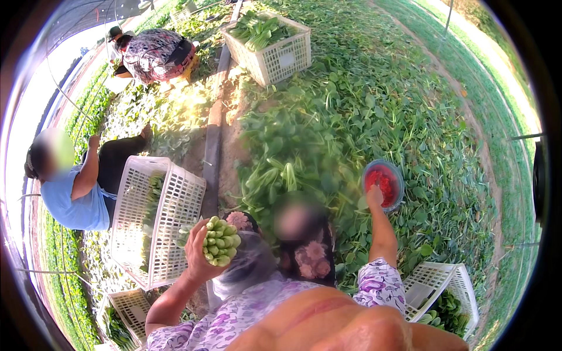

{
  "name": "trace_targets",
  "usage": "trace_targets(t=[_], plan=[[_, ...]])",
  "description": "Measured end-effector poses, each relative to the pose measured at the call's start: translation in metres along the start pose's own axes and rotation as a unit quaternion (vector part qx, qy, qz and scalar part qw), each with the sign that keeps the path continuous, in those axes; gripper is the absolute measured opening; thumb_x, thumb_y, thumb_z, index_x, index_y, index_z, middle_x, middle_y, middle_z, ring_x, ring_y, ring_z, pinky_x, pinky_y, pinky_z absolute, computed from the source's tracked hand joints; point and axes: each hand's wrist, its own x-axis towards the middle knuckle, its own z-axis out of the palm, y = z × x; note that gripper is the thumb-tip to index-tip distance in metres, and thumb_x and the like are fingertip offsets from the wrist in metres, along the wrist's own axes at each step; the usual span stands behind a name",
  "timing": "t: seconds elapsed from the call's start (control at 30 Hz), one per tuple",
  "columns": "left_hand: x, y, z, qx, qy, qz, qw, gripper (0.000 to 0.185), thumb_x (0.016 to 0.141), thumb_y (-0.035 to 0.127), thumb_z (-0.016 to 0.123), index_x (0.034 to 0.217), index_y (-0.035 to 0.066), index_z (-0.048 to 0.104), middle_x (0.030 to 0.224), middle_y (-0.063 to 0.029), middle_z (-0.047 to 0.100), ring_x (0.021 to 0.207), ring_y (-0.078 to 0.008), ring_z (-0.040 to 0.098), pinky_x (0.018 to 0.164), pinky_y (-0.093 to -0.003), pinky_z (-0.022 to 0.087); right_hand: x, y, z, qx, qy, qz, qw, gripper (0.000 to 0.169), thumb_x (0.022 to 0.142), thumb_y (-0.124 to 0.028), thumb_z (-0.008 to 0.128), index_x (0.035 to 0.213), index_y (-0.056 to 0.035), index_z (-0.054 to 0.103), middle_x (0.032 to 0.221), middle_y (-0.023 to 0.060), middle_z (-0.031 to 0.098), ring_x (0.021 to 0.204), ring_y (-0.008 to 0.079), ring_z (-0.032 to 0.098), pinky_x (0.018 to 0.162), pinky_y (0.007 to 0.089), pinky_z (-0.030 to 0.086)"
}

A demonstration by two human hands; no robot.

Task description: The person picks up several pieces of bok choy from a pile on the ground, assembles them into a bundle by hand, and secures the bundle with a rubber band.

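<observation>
My left hand grips a thick bunch of leafy green vegetables, its pale cut stem ends facing up toward me. The bunch's leaves are mostly hidden behind the fingers, near the crate on the left. On the other side, my right hand reaches into a round clear plastic tub. Bright red material, perhaps ties or bands, lies inside it. The fingertips are at this material, and whether they pinch any of it cannot be made out. Loose cut greens lie on the ground before my knees.
White plastic crates stand around: one at left, one lower left, one lower right, one ahead heaped with greens. A person in blue sits at left; another person bends farther off. A dark strip runs along the ground.
</observation>
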Motion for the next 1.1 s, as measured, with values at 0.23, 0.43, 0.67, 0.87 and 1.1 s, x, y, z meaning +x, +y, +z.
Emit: trace_targets(t=[0.23,0.43,0.67,0.87,1.1], plan=[[0.020,-0.006,0.008,-0.004,-0.020,0.001,1.000,0.110,0.062,0.012,0.083,0.150,0.011,0.018,0.127,-0.0273,0.052,0.104,-0.0390,0.062,0.084,-0.0476,0.054,0.031,0.011,0.025,-0.032,-0.053,0.045,0.997,0.020,0.091,-0.016,0.053,0.103,-0.0069,0.067,0.116,0.0180,0.063,0.105,0.0381,0.064,0.086,0.0487,0.053],[0.021,-0.010,0.016,-0.015,-0.007,-0.004,1.000,0.104,0.059,0.021,0.088,0.143,0.005,0.029,0.128,-0.0237,0.053,0.108,-0.0396,0.059,0.087,-0.0490,0.050,0.032,0.019,0.019,-0.058,-0.067,0.019,0.996,0.023,0.089,-0.016,0.056,0.105,-0.0030,0.068,0.110,0.0182,0.067,0.104,0.0375,0.065,0.086,0.0470,0.053],[0.025,-0.011,0.016,-0.012,-0.024,0.002,1.000,0.111,0.061,0.015,0.084,0.151,0.011,0.018,0.129,-0.0272,0.051,0.106,-0.0405,0.061,0.085,-0.0483,0.053,0.020,0.005,-0.001,-0.056,-0.018,0.040,0.997,0.020,0.090,-0.012,0.054,0.096,-0.0007,0.069,0.106,0.0187,0.068,0.098,0.0383,0.067,0.082,0.0489,0.054],[0.029,-0.011,0.017,-0.025,-0.021,0.009,0.999,0.111,0.062,0.015,0.084,0.151,0.010,0.018,0.129,-0.0269,0.051,0.107,-0.0409,0.060,0.086,-0.0486,0.053,0.035,0.018,0.006,-0.014,0.015,0.056,0.998,0.023,0.094,-0.016,0.050,0.094,-0.0009,0.068,0.101,0.0212,0.068,0.095,0.0393,0.066,0.080,0.0496,0.054],[0.028,-0.012,0.018,-0.032,-0.011,0.012,0.999,0.110,0.061,0.015,0.085,0.150,0.009,0.020,0.128,-0.0260,0.052,0.107,-0.0407,0.061,0.085,-0.0484,0.053,0.039,0.036,0.012,0.010,0.068,0.030,0.997,0.020,0.091,-0.015,0.052,0.093,-0.0024,0.068,0.092,0.0202,0.069,0.088,0.0402,0.067,0.077,0.0499,0.053]])
